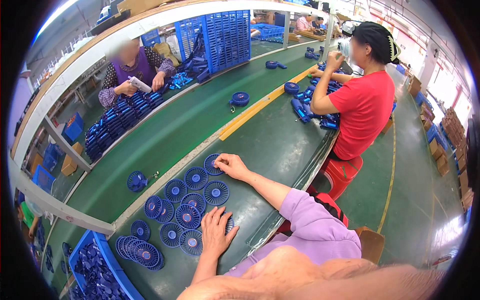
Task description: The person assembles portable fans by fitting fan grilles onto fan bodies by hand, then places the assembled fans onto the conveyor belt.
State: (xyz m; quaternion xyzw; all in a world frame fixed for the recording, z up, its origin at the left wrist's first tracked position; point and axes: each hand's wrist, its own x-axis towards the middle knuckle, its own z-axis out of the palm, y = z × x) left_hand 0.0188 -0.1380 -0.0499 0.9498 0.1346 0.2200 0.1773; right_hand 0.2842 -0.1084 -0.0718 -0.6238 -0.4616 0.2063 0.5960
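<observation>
Round blue fan grilles [188,216] with pale centre discs lie spread over the dark green tabletop in front of me, some overlapping. My right hand [231,166] is at the far end of this group, its bent fingers closed on the near edge of a fan grille [212,165]. Closer to me, my left hand [216,233] lies with its fingers apart, partly over another grille [229,225]; the hand hides much of that one. To the left of it, several grilles rest in a leaning, overlapped row [146,254].
A blue bin [106,250] of small dark blue parts stands at the lower left. Beyond the table edge runs a green conveyor [175,135] carrying fan heads. One co-worker in red [365,110] sits ahead on my right; another [132,70] works across the belt, behind stacked blue handles.
</observation>
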